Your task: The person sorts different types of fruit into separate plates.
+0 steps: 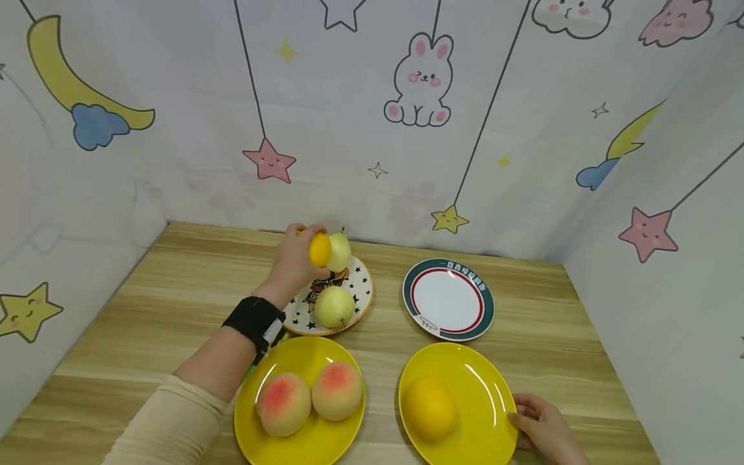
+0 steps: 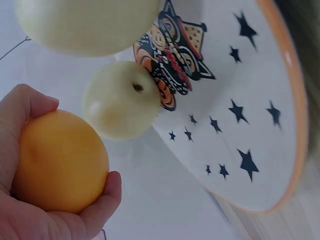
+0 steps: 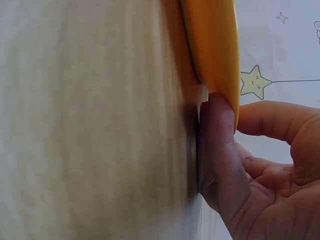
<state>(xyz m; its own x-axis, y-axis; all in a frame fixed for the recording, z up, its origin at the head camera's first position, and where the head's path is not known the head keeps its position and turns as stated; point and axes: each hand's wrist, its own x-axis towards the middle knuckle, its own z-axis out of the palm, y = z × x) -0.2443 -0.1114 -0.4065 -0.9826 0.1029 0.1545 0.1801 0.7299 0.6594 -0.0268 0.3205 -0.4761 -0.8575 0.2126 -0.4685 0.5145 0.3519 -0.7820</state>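
Head view shows the left hand [image 1: 296,257] with thumb and fingers wrapped round an orange fruit [image 1: 320,250], held up by the 12 o'clock edge of a starred plate [image 1: 363,284], near a pear [image 1: 340,252]. Well apart from it, the right hand [image 1: 545,427] pinches the 3 o'clock rim of a yellow plate [image 1: 487,405] bearing a yellow fruit [image 1: 430,409] at 9 o'clock. The orange fruit looks light, firm and smooth, liable to roll; thumb and fingertips across its widest part should hold it. The yellow plate seems stiff, its thin rim best taken from above and below. The forearm hides the starred plate's 9 o'clock side; the yellow plate's 6 o'clock edge is cut off. Whether orange fruit and pear touch cannot be told.
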